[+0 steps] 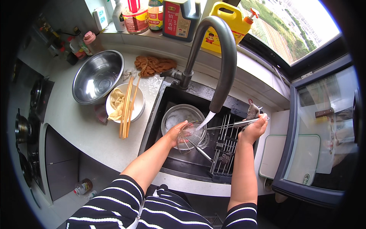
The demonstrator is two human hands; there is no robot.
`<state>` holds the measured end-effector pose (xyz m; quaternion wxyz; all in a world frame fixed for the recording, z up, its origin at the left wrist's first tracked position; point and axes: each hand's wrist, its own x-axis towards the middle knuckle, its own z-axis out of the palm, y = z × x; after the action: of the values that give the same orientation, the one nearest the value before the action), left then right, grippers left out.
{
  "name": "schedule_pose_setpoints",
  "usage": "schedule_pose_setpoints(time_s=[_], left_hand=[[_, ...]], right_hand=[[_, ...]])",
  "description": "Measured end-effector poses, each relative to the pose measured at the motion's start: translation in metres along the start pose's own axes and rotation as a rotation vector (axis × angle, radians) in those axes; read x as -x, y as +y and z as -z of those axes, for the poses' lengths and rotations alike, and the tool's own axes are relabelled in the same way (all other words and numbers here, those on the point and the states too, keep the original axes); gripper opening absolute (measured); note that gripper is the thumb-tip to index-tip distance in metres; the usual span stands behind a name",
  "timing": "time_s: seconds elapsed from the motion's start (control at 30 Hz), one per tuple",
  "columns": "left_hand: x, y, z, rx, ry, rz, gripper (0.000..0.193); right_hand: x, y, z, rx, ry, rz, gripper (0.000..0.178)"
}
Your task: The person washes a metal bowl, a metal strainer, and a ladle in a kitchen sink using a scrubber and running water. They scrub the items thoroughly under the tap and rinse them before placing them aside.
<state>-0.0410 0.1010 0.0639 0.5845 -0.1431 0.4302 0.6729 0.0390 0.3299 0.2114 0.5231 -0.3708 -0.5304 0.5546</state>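
Observation:
Over the black sink (172,96), my right hand (254,129) is closed around the long metal handle of a wire strainer (195,133). My left hand (175,134) grips the strainer's round mesh end, its fingers partly hidden behind the wires. Water (207,119) runs from the dark curved faucet (227,57) onto the mesh. Below sits a round metal basin (183,111), partly covered by my left hand and the strainer. A second metal handle (204,154) slants out beside it. A grey cloth-like piece (253,111) shows just above my right hand.
A black rack (222,147) lies in the sink's right side. To the left are a white bowl (139,108) with dumpling-like food and wooden chopsticks (126,110), a steel bowl (98,76) and a brown cloth (154,65). Bottles and a yellow jug (225,28) line the sill; an open window (324,126) stands right.

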Motion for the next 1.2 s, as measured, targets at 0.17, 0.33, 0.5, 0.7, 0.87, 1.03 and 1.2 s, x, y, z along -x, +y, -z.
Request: schedule_pose_setpoints(time_s=[0.17,0.33,0.5,0.7,0.87,1.03,1.2], left_hand=[[0.006,-0.031,-0.016,0.177,0.219,-0.367,0.041],[0.0,-0.018,-0.034,-0.544,0.488,-0.719,0.056],[0.005,-0.019,-0.073,-1.101,0.574,-0.977,0.07],[0.019,-0.021,-0.038,-1.065,0.268,-1.269,0.044],[0.01,-0.026,-0.017,-0.757,0.268,-0.809,0.019],[0.007,-0.007,-0.018,-1.229,0.38,-0.654,0.047],[-0.009,0.0,-0.051,-1.277,0.278,-0.88,0.037]], right_hand=[[-0.012,0.01,0.006,0.12,0.335,-0.06,0.034],[0.0,0.002,0.003,0.194,0.277,0.004,0.034],[0.025,-0.007,-0.012,0.266,0.114,0.368,0.029],[0.011,-0.025,-0.035,0.372,-0.005,0.284,0.032],[0.002,0.01,-0.032,0.41,-0.207,0.059,0.033],[0.018,0.026,-0.025,0.521,-0.481,-0.302,0.043],[0.032,0.058,-0.017,0.647,-0.466,-0.056,0.041]])
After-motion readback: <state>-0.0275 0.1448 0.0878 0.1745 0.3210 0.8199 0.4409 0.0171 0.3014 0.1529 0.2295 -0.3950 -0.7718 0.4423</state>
